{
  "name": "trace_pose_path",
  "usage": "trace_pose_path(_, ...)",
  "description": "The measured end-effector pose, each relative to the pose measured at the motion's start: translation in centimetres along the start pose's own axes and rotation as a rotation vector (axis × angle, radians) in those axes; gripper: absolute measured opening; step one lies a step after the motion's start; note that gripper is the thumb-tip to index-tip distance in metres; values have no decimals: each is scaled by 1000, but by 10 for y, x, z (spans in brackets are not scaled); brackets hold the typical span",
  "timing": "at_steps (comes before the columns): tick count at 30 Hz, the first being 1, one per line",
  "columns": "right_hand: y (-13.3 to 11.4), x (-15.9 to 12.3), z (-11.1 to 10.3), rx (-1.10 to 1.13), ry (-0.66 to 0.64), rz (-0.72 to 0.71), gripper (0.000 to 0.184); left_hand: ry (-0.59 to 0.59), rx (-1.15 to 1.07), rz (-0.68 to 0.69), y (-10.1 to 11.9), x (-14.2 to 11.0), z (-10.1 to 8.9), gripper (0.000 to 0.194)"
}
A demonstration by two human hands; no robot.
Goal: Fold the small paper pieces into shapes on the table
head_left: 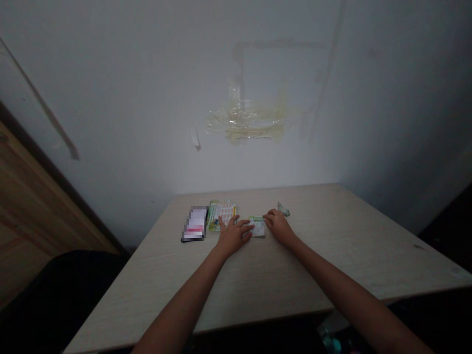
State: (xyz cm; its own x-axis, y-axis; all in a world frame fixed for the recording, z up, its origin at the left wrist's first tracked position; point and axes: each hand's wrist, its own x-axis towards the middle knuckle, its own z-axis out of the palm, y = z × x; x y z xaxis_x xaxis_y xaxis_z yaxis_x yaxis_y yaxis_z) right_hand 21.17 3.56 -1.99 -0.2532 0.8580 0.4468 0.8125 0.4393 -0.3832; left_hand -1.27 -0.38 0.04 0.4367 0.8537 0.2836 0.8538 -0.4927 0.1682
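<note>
A small white and green card packet [258, 227] lies flat on the light wooden table [332, 255], far from me near the wall. My left hand [233, 236] rests on the table with fingers spread, its fingertips on the packet's left edge. My right hand [279, 225] has its fingers curled against the packet's right edge. Just left of my left hand lies a green and orange printed sheet [221, 214].
A dark phone [195, 224] lies left of the printed sheet. A small crumpled clear wrapper [283, 209] sits behind my right hand. A white wall with old tape marks [247, 123] stands behind the table. A wooden panel [29, 206] is on the left.
</note>
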Motion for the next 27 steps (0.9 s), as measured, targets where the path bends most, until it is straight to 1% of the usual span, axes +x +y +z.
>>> trace_pose_path(5, 2, -1, -1, 58, 24, -17, 26, 44, 19, -9, 1, 1, 3, 33)
trace_pose_path(9, 2, -2, -4, 93, 8, -21, 21, 79, 22, -21, 3, 4, 5, 31)
trace_pose_path(14, -1, 1, -5, 76, 6, 14, 19, 70, 8, -28, 4, 6, 5, 31)
trace_pose_path(18, -1, 4, -6, 72, -25, 38, 19, 39, 23, -47, 4, 7, 2, 31)
trace_pose_path(27, 5, 2, -10, 86, -99, -14, 24, 17, 26, -60, 5, 6, -2, 32)
